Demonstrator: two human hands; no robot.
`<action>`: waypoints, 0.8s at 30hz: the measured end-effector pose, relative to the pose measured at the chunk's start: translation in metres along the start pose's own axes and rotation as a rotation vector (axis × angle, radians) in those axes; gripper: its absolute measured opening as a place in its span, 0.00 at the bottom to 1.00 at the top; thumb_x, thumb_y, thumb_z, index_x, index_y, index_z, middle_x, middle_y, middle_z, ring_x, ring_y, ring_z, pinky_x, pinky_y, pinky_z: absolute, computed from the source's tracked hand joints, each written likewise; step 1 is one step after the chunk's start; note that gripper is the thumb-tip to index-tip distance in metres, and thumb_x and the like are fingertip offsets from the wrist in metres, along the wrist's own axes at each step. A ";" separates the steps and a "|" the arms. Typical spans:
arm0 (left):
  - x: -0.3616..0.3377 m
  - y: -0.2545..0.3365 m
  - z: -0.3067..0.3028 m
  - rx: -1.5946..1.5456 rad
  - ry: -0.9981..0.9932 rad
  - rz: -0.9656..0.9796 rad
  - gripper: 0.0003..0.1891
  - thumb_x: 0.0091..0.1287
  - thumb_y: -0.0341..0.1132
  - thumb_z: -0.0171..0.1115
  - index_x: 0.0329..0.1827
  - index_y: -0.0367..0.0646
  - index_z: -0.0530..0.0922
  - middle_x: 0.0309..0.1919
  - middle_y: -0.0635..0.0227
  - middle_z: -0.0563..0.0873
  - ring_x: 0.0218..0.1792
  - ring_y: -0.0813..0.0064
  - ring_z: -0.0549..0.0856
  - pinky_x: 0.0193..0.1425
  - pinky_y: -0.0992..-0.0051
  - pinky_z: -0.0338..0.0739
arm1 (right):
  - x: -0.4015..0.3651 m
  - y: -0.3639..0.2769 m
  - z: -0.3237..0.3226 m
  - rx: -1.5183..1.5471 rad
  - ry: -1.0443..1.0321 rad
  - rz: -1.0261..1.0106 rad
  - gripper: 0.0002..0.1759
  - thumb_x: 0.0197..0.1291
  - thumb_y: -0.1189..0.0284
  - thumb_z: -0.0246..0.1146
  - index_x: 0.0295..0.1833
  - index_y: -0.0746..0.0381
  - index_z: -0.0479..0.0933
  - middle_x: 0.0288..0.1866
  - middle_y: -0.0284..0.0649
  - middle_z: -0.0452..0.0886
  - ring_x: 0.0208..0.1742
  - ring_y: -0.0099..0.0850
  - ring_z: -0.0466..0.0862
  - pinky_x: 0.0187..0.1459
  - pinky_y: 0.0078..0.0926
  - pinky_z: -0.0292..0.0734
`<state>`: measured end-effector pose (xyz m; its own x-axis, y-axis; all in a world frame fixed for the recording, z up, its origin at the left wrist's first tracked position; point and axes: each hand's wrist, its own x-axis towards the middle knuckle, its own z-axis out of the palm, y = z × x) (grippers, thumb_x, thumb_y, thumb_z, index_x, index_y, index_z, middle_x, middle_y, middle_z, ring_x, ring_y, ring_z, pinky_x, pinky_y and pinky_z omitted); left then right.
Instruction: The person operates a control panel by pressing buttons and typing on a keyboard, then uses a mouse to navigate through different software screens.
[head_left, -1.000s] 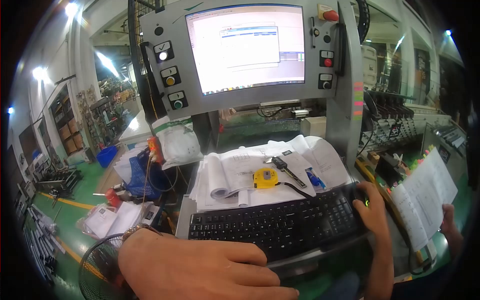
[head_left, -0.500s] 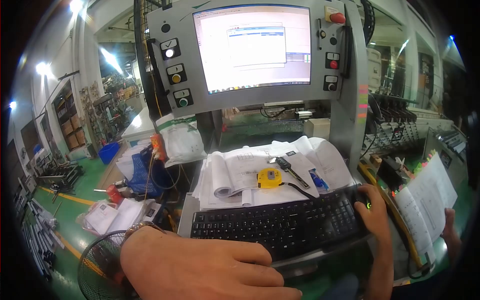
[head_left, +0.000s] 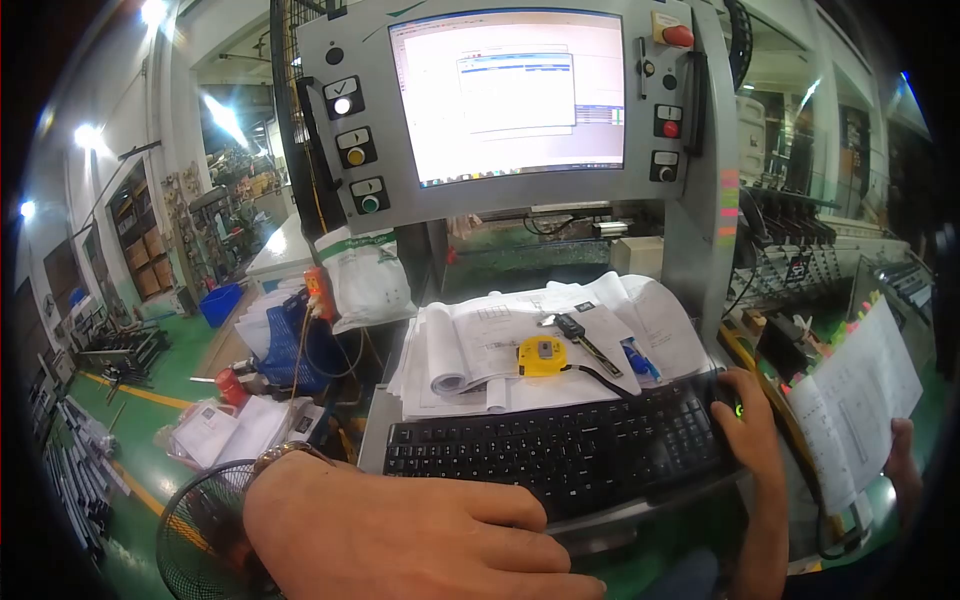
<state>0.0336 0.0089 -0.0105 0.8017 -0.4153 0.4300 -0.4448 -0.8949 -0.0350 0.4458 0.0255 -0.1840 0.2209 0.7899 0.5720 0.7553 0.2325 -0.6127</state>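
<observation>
My left hand (head_left: 400, 525) is large in the lower foreground, back up, below the black keyboard (head_left: 560, 450). Its fingers are bent and close together; their undersides are hidden, and so is anything in them. A bracelet (head_left: 290, 452) circles its wrist. At the keyboard's right end my right hand (head_left: 745, 415) rests over a dark mouse (head_left: 722, 394) with a green glow, fingers curved round it. Behind the keys, papers (head_left: 470, 325) carry a yellow tape measure (head_left: 541, 356), a caliper (head_left: 588, 344) and a blue item (head_left: 640, 360).
A monitor panel (head_left: 350, 100) with buttons stands above the papers. To the right, another person's hand (head_left: 902, 455) holds sheets (head_left: 860, 400). On the left are a wire basket (head_left: 190, 530), a white bag (head_left: 368, 280) and more papers (head_left: 255, 430).
The view has shifted very slightly. Both my hands keep their places, and the sheets at the right have moved a little to the right.
</observation>
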 end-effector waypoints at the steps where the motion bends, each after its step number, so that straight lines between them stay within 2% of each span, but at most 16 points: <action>1: 0.000 0.000 0.000 0.002 0.001 0.001 0.54 0.72 0.81 0.43 0.75 0.36 0.80 0.50 0.53 0.91 0.43 0.61 0.89 0.49 0.65 0.73 | 0.000 0.000 0.000 -0.017 0.000 -0.006 0.23 0.61 0.76 0.69 0.63 0.68 0.79 0.71 0.52 0.79 0.73 0.50 0.79 0.74 0.41 0.71; 11: 0.000 0.001 0.001 -0.008 0.014 -0.015 0.55 0.73 0.82 0.40 0.76 0.37 0.80 0.49 0.53 0.91 0.43 0.60 0.89 0.48 0.65 0.73 | 0.000 -0.004 -0.001 0.007 -0.006 0.003 0.24 0.62 0.76 0.68 0.65 0.67 0.78 0.70 0.50 0.79 0.72 0.49 0.80 0.74 0.39 0.72; 17: 0.001 0.000 -0.004 0.009 -0.053 -0.004 0.56 0.72 0.83 0.40 0.76 0.37 0.80 0.50 0.53 0.91 0.43 0.60 0.89 0.49 0.65 0.73 | 0.000 -0.004 -0.001 -0.039 -0.005 -0.007 0.24 0.63 0.75 0.68 0.65 0.67 0.79 0.72 0.51 0.78 0.74 0.50 0.79 0.75 0.40 0.71; 24: 0.000 0.001 -0.001 -0.001 -0.026 -0.013 0.56 0.71 0.83 0.41 0.77 0.37 0.79 0.51 0.54 0.91 0.43 0.60 0.89 0.49 0.65 0.74 | -0.001 -0.004 -0.001 -0.035 -0.002 0.007 0.25 0.62 0.74 0.70 0.65 0.67 0.78 0.73 0.53 0.78 0.75 0.52 0.78 0.76 0.42 0.71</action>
<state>0.0330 0.0081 -0.0090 0.8174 -0.4076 0.4070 -0.4348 -0.9001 -0.0282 0.4431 0.0237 -0.1813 0.2246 0.7925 0.5669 0.7749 0.2074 -0.5970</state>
